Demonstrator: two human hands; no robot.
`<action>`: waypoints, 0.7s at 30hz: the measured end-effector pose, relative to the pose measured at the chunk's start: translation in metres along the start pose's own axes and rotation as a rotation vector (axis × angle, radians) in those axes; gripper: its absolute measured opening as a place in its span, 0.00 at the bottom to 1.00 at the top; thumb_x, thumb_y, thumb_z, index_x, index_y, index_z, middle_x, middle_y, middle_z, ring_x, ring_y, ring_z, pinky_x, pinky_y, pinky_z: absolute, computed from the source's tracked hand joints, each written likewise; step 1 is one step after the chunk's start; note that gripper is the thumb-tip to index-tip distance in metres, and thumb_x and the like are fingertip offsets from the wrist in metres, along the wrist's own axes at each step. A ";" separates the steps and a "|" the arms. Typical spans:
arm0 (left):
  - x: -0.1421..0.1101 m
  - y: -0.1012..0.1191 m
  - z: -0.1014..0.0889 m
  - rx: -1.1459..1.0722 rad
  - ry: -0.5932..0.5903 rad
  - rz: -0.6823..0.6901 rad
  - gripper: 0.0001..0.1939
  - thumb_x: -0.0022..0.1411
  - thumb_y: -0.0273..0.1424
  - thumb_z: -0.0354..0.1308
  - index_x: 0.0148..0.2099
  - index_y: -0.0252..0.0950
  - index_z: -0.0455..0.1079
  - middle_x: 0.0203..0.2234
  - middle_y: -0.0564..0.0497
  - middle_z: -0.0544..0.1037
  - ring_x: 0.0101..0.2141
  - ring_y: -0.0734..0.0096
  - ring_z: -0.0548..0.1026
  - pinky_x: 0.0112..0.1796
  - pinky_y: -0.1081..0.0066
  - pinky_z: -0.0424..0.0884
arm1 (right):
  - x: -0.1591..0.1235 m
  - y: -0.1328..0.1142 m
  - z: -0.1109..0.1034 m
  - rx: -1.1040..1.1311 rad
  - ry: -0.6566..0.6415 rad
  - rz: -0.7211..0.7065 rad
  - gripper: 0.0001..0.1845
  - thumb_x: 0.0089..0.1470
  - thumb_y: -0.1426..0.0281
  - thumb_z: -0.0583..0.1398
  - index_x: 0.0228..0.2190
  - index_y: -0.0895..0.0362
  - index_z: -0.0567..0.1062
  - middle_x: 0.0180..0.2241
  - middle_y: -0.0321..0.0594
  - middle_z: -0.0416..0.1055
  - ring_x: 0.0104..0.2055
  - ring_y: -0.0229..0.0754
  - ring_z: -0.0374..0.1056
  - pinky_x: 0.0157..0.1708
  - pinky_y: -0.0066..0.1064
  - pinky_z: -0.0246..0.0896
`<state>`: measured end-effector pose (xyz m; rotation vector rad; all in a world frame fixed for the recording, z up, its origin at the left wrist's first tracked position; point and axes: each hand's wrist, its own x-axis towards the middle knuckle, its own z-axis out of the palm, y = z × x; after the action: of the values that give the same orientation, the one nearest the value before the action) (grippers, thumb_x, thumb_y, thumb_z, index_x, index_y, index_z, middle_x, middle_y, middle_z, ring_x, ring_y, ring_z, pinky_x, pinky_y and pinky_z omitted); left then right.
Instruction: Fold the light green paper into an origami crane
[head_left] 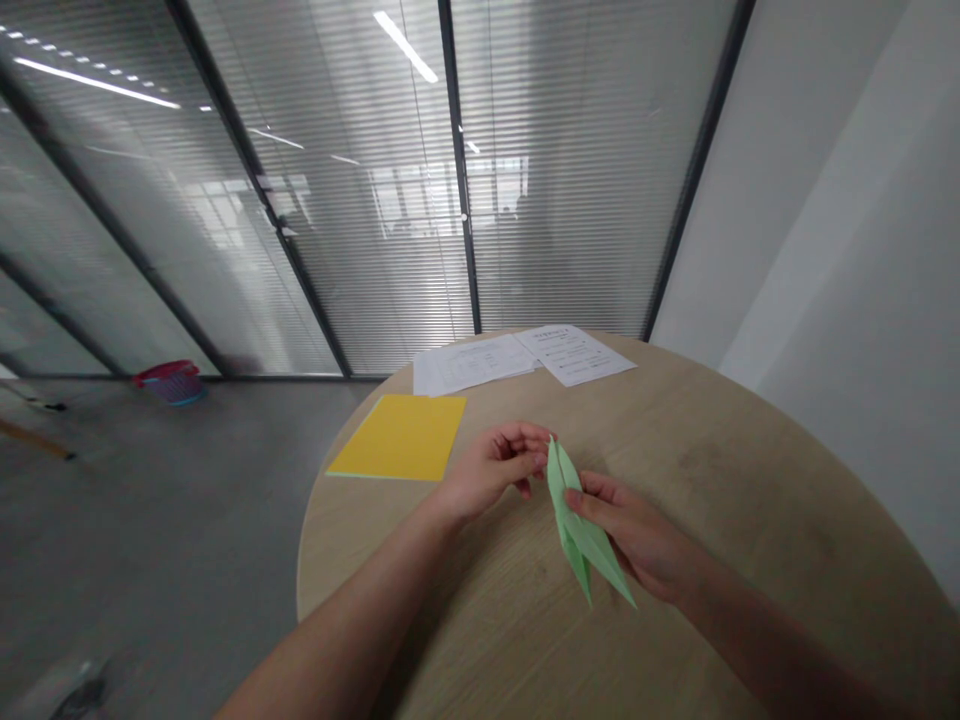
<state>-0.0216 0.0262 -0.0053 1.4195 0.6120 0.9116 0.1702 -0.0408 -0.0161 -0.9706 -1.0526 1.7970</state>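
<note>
A light green sheet of paper, folded into a narrow pointed shape (564, 495), is held above the wooden table. Its top comes to a point, and two long points spread apart at the lower end. My right hand (630, 530) grips its right side, thumb lying on the front face and fingers behind. My left hand (501, 462) is at the upper tip, thumb and fingertips drawn together against its left edge. Part of the left fingers' contact with the paper is hard to make out.
On the round wooden table (697, 420), a stack of yellow paper (405, 437) lies to the left, with a green edge beneath. Printed white sheets (480, 362) lie at the far edge. A basket (174, 382) stands on the floor near the glass partition; a white wall rises at right.
</note>
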 end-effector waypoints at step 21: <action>-0.001 0.009 0.004 0.036 0.001 0.007 0.11 0.55 0.29 0.67 0.39 0.35 0.70 0.26 0.55 0.72 0.24 0.77 0.69 0.24 0.77 0.68 | 0.001 -0.001 0.001 -0.217 -0.030 -0.094 0.23 0.48 0.52 0.69 0.38 0.58 0.78 0.33 0.38 0.72 0.33 0.36 0.64 0.36 0.28 0.59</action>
<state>-0.0200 0.0227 0.0035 1.4545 0.6273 0.9110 0.1699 -0.0399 -0.0148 -1.0072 -1.3110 1.6503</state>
